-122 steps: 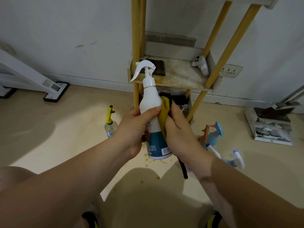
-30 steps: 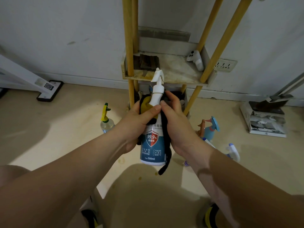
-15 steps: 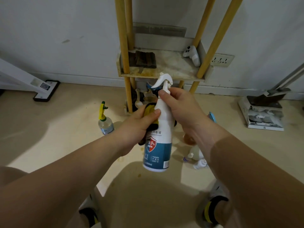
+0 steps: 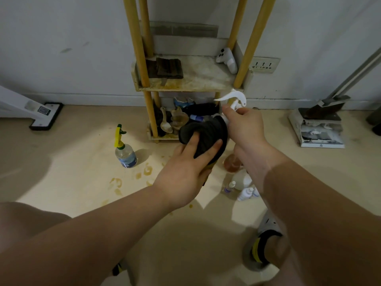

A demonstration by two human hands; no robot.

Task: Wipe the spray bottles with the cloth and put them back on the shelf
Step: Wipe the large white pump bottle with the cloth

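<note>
My right hand point(image 4: 245, 126) grips the white spray bottle point(image 4: 235, 100) by its neck, just below the trigger head. The bottle's body is hidden under a dark cloth point(image 4: 204, 133) with a yellow underside. My left hand point(image 4: 185, 170) wraps that cloth around the bottle's body and holds it. Both hands are in front of the yellow-legged shelf point(image 4: 191, 83). A clear spray bottle with a yellow-green head point(image 4: 123, 149) stands on the floor to the left. An amber bottle point(image 4: 232, 164) and small white bottles point(image 4: 243, 188) lie on the floor below my right wrist.
A white controller point(image 4: 226, 59) and a folded dark cloth point(image 4: 168, 68) lie on the shelf's middle tier. The bottom tier holds spoons and clutter point(image 4: 175, 120). A wall socket point(image 4: 265, 65), a dustpan on papers point(image 4: 317, 124) and brown floor stains point(image 4: 132, 176) are nearby.
The bottle has tilted with its head to the upper right. My right hand moved to its neck, and my left hand brought the cloth fully around the body, hiding the label.
</note>
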